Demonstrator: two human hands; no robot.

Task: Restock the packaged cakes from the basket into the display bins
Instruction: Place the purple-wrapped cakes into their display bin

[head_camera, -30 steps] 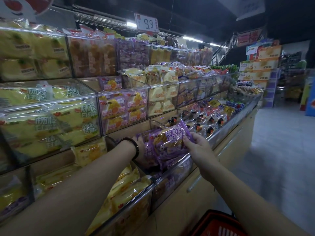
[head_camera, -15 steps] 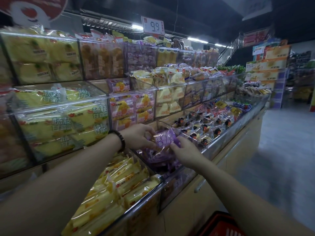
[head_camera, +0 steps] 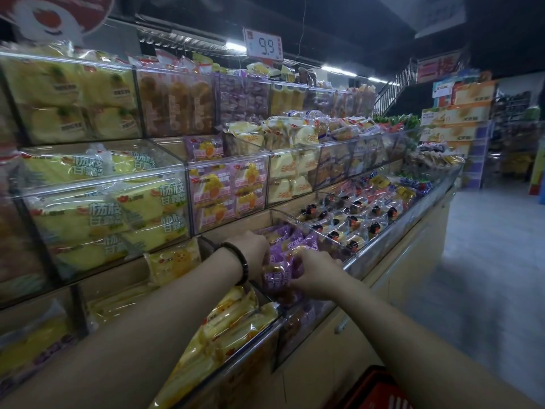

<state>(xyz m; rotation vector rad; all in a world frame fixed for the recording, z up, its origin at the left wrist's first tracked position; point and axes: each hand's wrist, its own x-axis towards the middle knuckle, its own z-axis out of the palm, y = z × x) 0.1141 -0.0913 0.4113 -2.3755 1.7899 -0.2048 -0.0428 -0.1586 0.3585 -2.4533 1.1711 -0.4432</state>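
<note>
Purple packaged cakes (head_camera: 283,261) fill a clear acrylic display bin (head_camera: 312,231) on the lowest tier. My left hand (head_camera: 253,249), with a dark bead bracelet at the wrist, curls over the packs at the bin's left side. My right hand (head_camera: 315,271) grips a purple pack at the front of the same bin, fingers bent round it. Both hands are low inside the bin. The red basket (head_camera: 380,391) shows only as a rim at the bottom edge, under my right forearm.
Yellow cake packs (head_camera: 236,317) fill the bin to the left. Clear-wrapped cakes with dark spots (head_camera: 348,222) lie in the bin to the right. Tiered acrylic bins (head_camera: 224,190) rise behind. A grey aisle floor (head_camera: 486,261) opens on the right.
My right hand has carried the purple pack down from above the bin into it. My left hand came up over the packs beside it. The camera moved closer.
</note>
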